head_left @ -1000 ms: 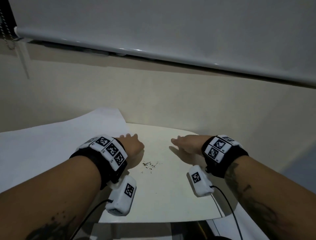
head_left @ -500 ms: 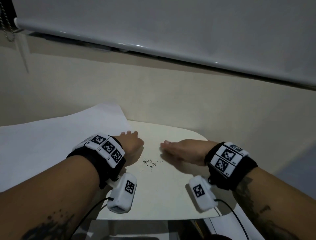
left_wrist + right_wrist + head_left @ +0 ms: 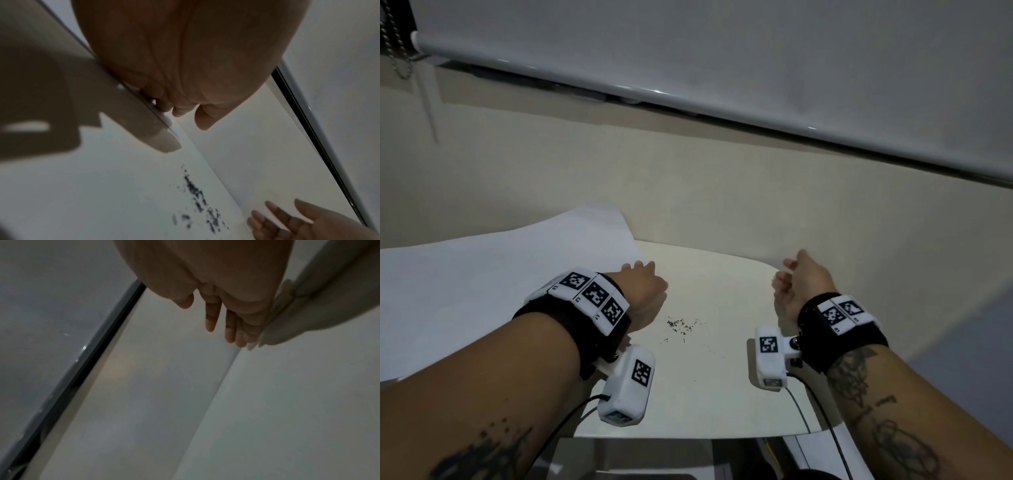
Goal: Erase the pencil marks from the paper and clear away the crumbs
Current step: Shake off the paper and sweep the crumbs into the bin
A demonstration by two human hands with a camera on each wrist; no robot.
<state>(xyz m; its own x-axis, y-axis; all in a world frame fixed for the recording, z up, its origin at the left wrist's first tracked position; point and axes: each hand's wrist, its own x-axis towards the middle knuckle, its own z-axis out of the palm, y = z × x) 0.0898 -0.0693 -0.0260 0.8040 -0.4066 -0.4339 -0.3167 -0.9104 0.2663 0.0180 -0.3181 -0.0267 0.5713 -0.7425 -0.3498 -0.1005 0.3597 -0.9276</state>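
A large white paper (image 3: 482, 284) lies over the left part of a small white table (image 3: 705, 394) and hangs off to the left. My left hand (image 3: 643, 284) holds its right edge; in the left wrist view the fingers (image 3: 164, 105) curl round the paper's edge (image 3: 115, 104). A small patch of dark eraser crumbs (image 3: 683, 325) lies on the bare tabletop just right of that hand, blurred in the left wrist view (image 3: 197, 194). My right hand (image 3: 798, 284) hovers near the table's right rim, apart from the crumbs, its fingers (image 3: 211, 318) straight and holding nothing.
A cream wall (image 3: 722, 192) stands right behind the table, with a grey roller blind (image 3: 722, 51) above and its bead chain (image 3: 393, 44) at top left. The table's front edge (image 3: 688, 437) is close to me. Cables (image 3: 801, 407) trail from the wrist cameras.
My right hand lay flat on the table close to the crumbs; it has lifted and drawn back to the right rim. The left hand and the crumbs have stayed put.
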